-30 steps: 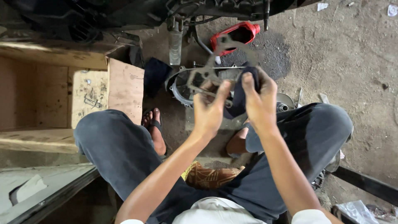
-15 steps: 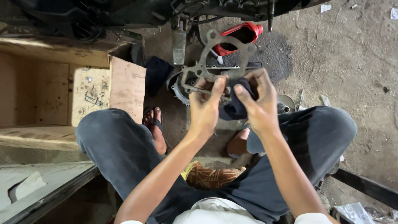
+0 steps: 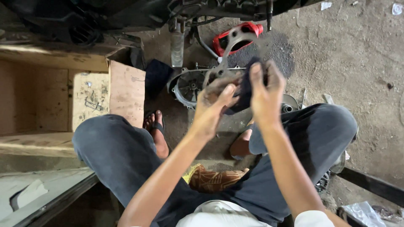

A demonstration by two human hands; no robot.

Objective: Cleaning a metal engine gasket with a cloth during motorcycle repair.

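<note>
A: Both hands up over the knees, gripping one flat grey gasket [image 3: 229, 54]. Thin sheet stuff, dull, cut through with round holes and one long loop at the top. Slightly blurred, so edges hard to read.

B: Left hand [image 3: 214, 105] curled round the gasket's lower left edge, thumb on the near face, fingers smeared with dark grime. Right hand [image 3: 263, 90] pinching a dark blue rag [image 3: 244, 90] against the gasket's right side, fingertips bent over the top of the cloth. Soft, crumpled fabric, partly hidden behind the gasket and the palms.

A: Just beyond the gasket, down on the ground: an open engine casing [image 3: 187, 86], round, cast grey metal, ribbed inside with a hub in the middle. Oily looking.

B: Past the gasket's top loop, a red plastic container [image 3: 237, 35], glossy, with a dark opening on its face. Lying on a black stained patch of gritty concrete floor [image 3: 357, 63].

A: Well left of the gasket, a cardboard box [image 3: 90, 98], flaps open, brown, scuffed and marked. Between box and casing, a dark folded cloth [image 3: 156, 75].

B: Below the gasket, dark grey trousers [image 3: 118, 151] on bent legs, bare foot in a black sandal [image 3: 155, 128] left of the casing. Nearer still, a brown patterned cushion [image 3: 214, 178], woven look.

A: Above everything, black underside of a scooter [image 3: 126, 17], tubes and brackets hanging down.
</note>
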